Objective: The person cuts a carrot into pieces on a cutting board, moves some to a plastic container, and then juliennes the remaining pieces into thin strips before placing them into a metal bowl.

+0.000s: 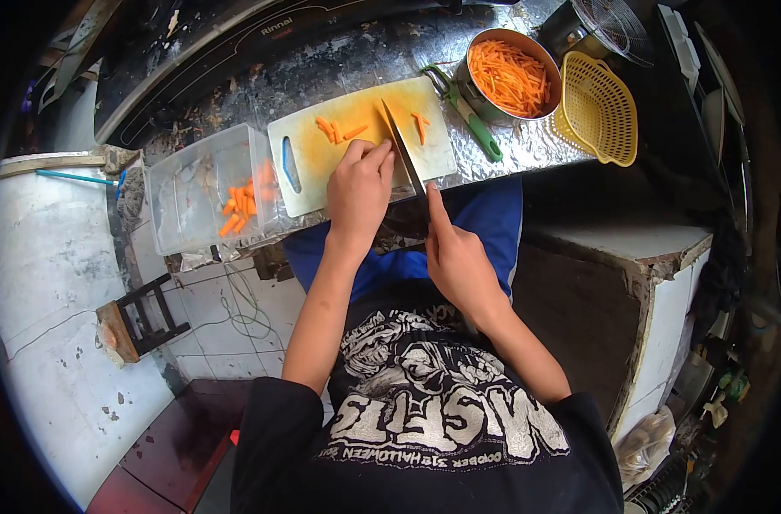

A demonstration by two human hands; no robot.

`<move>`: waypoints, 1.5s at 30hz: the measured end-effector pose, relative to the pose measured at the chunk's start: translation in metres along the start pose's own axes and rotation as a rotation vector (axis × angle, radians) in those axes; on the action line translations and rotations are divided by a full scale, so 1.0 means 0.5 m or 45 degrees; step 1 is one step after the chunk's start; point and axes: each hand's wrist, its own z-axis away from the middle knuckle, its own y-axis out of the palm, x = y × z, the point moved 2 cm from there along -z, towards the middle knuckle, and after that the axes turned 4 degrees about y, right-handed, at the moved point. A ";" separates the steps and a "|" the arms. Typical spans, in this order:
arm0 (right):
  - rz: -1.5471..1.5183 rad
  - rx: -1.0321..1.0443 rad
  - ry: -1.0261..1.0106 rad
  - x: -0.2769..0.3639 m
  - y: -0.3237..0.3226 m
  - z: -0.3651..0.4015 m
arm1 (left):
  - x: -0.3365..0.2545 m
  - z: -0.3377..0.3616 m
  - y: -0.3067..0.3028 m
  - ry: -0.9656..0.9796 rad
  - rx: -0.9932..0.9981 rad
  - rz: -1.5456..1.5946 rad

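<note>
My right hand (460,265) is closed round the handle of a kitchen knife (403,146), index finger stretched along it. The dark blade points away from me across a white cutting board (309,184), stained orange. On the board my left hand (362,188) has its fingers curled together close against the blade. Whatever those fingers press on is hidden beneath them. Cut carrot pieces (354,133) lie left of the blade, and a few thin carrot sticks (420,127) lie to its right.
A clear plastic container (169,193) with carrot chunks (240,206) stands left of the board. To the right lies a green-handled peeler (478,128). Beyond it are a metal pot (483,104) full of carrot strips (510,77) and a yellow basket (613,141). A stove (262,47) lies behind.
</note>
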 end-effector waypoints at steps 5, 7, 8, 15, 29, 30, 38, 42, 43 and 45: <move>0.001 -0.017 -0.003 0.003 0.001 -0.004 | 0.002 0.000 -0.001 -0.013 0.025 0.041; 0.021 0.029 0.003 0.006 0.000 -0.008 | 0.009 0.001 0.002 0.037 0.028 0.045; 0.002 0.020 -0.001 0.006 0.001 -0.010 | 0.012 0.001 0.001 0.032 0.025 0.048; 0.010 -0.018 -0.032 0.013 0.013 -0.007 | 0.008 0.001 -0.007 0.022 0.083 0.055; 0.176 -0.060 -0.038 0.022 0.048 -0.068 | 0.027 -0.003 -0.003 0.130 0.020 0.100; 0.136 -0.082 -0.053 0.023 0.047 -0.072 | 0.030 -0.004 -0.003 0.099 0.040 0.136; 0.147 -0.059 -0.055 0.025 0.048 -0.047 | 0.031 -0.003 -0.007 0.011 0.071 0.149; 0.158 -0.096 -0.036 0.029 0.051 -0.039 | 0.030 -0.004 -0.008 0.015 0.080 0.123; 0.159 -0.092 -0.032 0.027 0.051 -0.038 | 0.030 -0.003 -0.008 0.017 0.078 0.119; 0.159 -0.065 -0.054 0.024 0.053 -0.037 | 0.029 -0.004 -0.008 0.010 0.085 0.117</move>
